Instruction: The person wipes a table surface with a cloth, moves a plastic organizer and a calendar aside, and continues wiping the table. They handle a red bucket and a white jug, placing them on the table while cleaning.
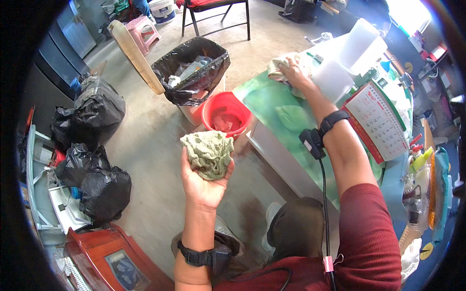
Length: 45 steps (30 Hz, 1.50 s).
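My left hand (207,189) is palm up in front of me, its fingers curled round a crumpled pale green cloth (209,154). Just beyond that cloth, a red plastic bucket (247,112) stands on the floor with something pale inside. My right hand (293,71) reaches out to the far part of a table with a green patterned cover (262,91). Under its fingers lies a bunched light-coloured cloth (278,65), pressed on the table top beside translucent white plastic containers (333,80). The right fingertips are partly lost in the cloth's folds.
A desk calendar (378,123) stands by my right forearm, where a black cable runs down. A bin lined with a black bag (218,54) is past the bucket. Black bags (98,109) sit on the floor at left. A folding chair (218,7) and a pink stool (142,31) stand farther off.
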### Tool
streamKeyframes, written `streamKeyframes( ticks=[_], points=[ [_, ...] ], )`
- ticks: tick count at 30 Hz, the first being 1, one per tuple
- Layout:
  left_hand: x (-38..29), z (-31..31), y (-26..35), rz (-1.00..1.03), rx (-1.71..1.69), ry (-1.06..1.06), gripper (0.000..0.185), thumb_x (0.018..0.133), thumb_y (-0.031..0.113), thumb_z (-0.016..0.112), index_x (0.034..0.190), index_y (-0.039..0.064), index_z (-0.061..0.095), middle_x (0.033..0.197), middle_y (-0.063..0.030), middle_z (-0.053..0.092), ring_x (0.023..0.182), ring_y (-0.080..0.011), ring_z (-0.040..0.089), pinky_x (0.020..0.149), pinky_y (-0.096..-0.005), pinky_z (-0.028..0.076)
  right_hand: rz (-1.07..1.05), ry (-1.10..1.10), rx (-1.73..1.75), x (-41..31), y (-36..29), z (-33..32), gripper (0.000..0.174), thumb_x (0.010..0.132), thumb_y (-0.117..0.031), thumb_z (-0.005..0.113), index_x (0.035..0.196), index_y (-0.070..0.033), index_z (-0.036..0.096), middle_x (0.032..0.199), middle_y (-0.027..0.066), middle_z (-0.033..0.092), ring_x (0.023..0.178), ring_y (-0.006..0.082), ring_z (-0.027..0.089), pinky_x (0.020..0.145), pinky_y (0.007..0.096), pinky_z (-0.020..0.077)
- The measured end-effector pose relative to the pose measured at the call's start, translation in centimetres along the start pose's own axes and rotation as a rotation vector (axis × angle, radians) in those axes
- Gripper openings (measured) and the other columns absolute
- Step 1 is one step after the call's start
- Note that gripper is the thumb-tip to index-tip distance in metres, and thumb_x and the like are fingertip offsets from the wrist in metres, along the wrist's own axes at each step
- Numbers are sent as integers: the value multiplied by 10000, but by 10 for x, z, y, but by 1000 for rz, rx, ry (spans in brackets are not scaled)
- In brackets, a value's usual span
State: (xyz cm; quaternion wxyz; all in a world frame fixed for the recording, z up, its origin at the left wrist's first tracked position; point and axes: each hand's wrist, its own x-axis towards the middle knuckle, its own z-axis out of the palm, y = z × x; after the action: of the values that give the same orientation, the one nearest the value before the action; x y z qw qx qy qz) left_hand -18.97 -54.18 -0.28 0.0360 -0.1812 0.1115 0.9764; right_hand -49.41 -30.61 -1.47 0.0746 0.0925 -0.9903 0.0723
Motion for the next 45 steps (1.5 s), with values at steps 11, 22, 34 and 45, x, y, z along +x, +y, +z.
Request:
streamKeyframes(
  ticks=[11, 22, 34, 45],
  points=[
    [-1, -1, 1, 4, -13, 19, 499, 907, 521, 445, 1226, 144, 518, 1160, -79, 606, 993, -283, 610, 791, -460, 520, 4, 55, 48, 40, 38, 12, 633, 842, -545, 510, 1307, -116, 478, 1349, 159, 466, 1298, 351, 357, 1069, 478, 256],
    [-7, 3, -1, 56, -29, 9, 536, 892, 520, 466, 1210, 94, 540, 1160, -146, 605, 998, -338, 599, 782, -438, 535, -598, 141, 234, -92, -11, -19, 333, 858, -247, 577, 1117, -46, 512, 1090, 185, 558, 1040, 375, 510, 892, 451, 407],
    [-1, -1, -2, 5, 17, -18, 521, 866, 527, 511, 1226, 150, 506, 1154, -71, 595, 1008, -267, 594, 785, -443, 516, -225, -243, 557, -214, 22, -128, 540, 783, -210, 663, 1274, -54, 500, 1286, 171, 515, 1188, 269, 497, 1028, 355, 357],
    [1, 0, -2, 27, -7, -33, 548, 864, 513, 519, 1211, 90, 534, 1160, -147, 602, 1021, -329, 596, 796, -439, 533, 328, 308, 1034, -126, 47, -81, 863, 716, -178, 745, 1373, 31, 227, 1229, 207, 515, 1140, 276, 512, 966, 355, 404]
  ],
)
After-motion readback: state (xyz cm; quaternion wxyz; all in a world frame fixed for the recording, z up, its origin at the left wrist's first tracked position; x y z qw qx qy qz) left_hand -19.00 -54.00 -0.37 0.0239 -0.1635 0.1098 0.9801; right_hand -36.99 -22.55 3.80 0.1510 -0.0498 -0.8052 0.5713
